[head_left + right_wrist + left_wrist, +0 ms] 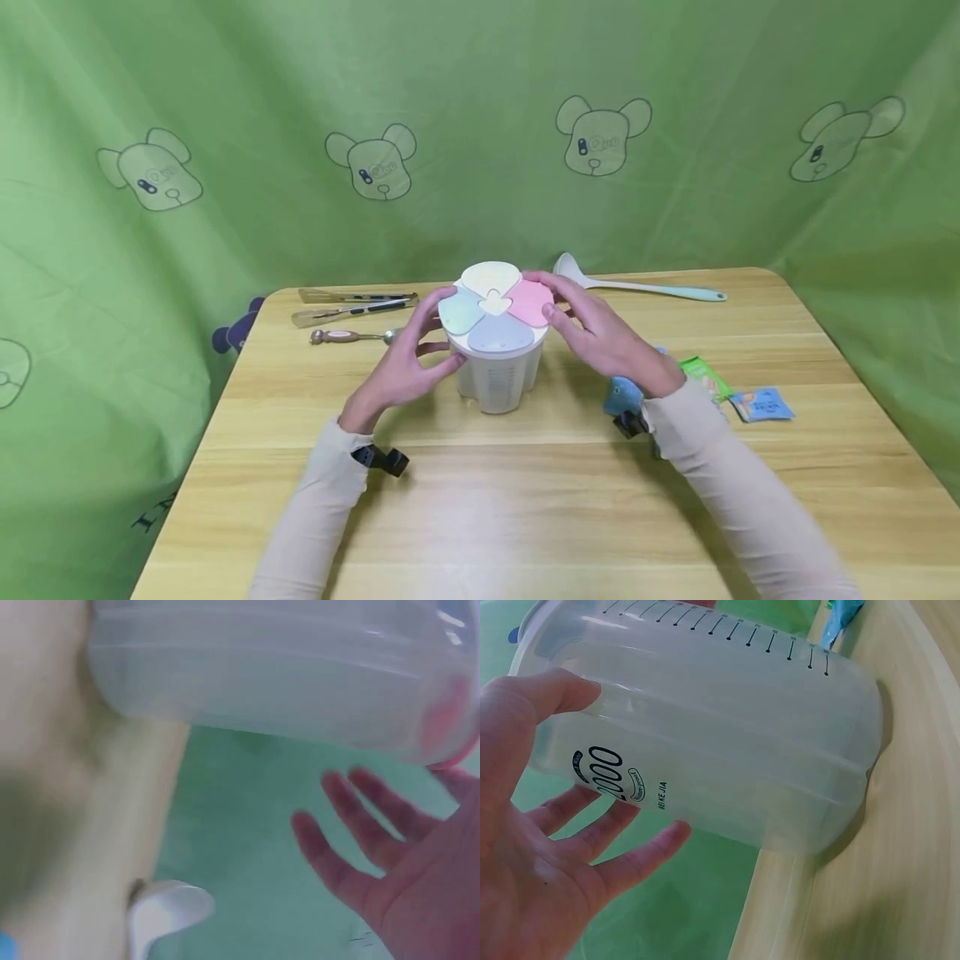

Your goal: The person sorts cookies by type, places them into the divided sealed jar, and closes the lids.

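A translucent plastic canister point(501, 385) stands upright on the table. Its round lid point(501, 335) has several pastel petal flaps: cream, pink, blue and mint. My left hand point(397, 367) holds the canister's upper left side, thumb in front and fingers spread round the far side. In the left wrist view the canister wall point(727, 742) shows a measuring scale and "2000". My right hand point(603, 333) is at the lid's right edge, by the pink flap point(532, 303), its thumb and index finger touching the rim. In the right wrist view its other fingers point(322, 844) extend apart from the wall.
Tongs point(352, 312) and a brown-handled utensil point(337, 336) lie at the back left. A white ladle point(645, 289) with a mint handle lies at the back right. Blue and green packets point(761, 405) lie right, partly behind my right forearm. A green curtain point(480, 167) hangs behind the table.
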Available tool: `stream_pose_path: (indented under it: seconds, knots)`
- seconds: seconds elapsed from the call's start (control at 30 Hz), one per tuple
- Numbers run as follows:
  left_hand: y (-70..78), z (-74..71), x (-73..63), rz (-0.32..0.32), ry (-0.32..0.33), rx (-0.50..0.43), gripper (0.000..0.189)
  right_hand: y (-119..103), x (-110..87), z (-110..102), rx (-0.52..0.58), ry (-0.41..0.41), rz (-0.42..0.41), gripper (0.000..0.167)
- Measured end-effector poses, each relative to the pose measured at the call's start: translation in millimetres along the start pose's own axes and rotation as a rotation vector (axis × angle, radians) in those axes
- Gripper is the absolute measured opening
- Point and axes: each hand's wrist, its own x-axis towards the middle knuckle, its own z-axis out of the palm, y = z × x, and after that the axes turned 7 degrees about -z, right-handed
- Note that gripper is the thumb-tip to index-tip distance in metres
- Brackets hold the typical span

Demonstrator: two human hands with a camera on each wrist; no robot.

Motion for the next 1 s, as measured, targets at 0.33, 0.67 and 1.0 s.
stream_pose_path:
  seconds: [0.33,0.67,1.0]
  knots:
    - [3.0,-5.7,-1.2,-0.014,-0.01,0.007,0.098,-41,-1.3,0,-0.291,0.045,-0.333,0.066]
    - [3.9,-2.6,-1.4,-0.006,-0.035,0.0,0.096,-41,-4.2,9,-0.301,0.103,-0.309,0.05]
    - [0.0,-5.6,0.5,0.005,-0.04,0.011,0.096,-40,-2.8,17,-0.298,0.14,-0.303,0.05]
